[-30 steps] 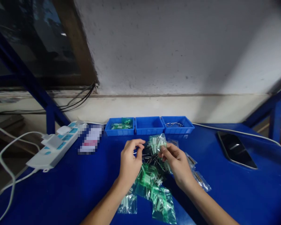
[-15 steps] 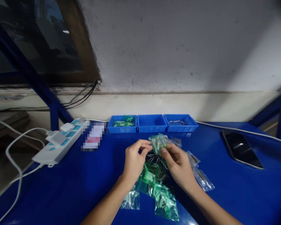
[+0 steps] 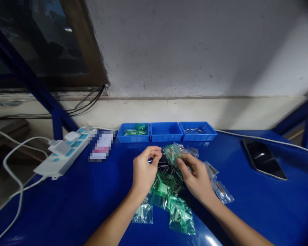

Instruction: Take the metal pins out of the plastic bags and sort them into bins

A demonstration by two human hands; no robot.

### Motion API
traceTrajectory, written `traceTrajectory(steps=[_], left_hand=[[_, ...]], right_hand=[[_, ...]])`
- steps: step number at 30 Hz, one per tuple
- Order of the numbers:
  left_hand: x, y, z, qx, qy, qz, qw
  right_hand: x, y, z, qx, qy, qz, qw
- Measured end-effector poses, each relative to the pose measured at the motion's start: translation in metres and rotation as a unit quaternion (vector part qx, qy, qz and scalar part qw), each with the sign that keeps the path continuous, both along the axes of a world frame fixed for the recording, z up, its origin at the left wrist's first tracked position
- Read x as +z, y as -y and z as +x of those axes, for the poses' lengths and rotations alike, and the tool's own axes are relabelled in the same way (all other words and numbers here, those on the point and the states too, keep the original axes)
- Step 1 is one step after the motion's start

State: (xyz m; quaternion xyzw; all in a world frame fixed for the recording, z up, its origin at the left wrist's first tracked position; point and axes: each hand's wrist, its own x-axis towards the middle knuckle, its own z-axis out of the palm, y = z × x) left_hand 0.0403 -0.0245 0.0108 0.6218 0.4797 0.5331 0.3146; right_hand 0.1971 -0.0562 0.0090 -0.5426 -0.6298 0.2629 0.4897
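My right hand (image 3: 196, 177) holds a small green plastic bag (image 3: 172, 153) of parts above a heap of similar bags (image 3: 169, 194) on the blue table (image 3: 79, 201). My left hand (image 3: 144, 171) pinches a thin metal pin (image 3: 152, 159) between thumb and forefinger, right beside the held bag. Loose dark pins (image 3: 166, 167) lie on the table under the hands. Clear bags (image 3: 219, 189) lie to the right of my right wrist.
Three blue trays stand in a row at the back: the left tray (image 3: 133, 133) holds green bags, the middle tray (image 3: 166, 132) looks bare, the right tray (image 3: 198, 132) holds metal pins. A white power strip (image 3: 64, 152) lies left, a black phone (image 3: 264, 159) right.
The left hand's fingers have drawn a little away from the bag with a pin pinched between them. The right hand has lowered the bag slightly. The view shifted a bit.
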Motion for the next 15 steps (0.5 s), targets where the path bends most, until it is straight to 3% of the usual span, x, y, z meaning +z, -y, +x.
traceTrajectory(steps=[6,15], left_hand=[[-0.0013,0.0009,0.0011,-0.050,0.010,-0.049,0.998],[0.0019,0.0006,0.0017,-0.040,-0.055,-0.006,0.998]], right_hand=[[0.0021,-0.0017,0.0013,-0.016,0.012,0.011,1.000],[0.0032,-0.0012,0.0002,-0.015,0.038,0.024,0.999]])
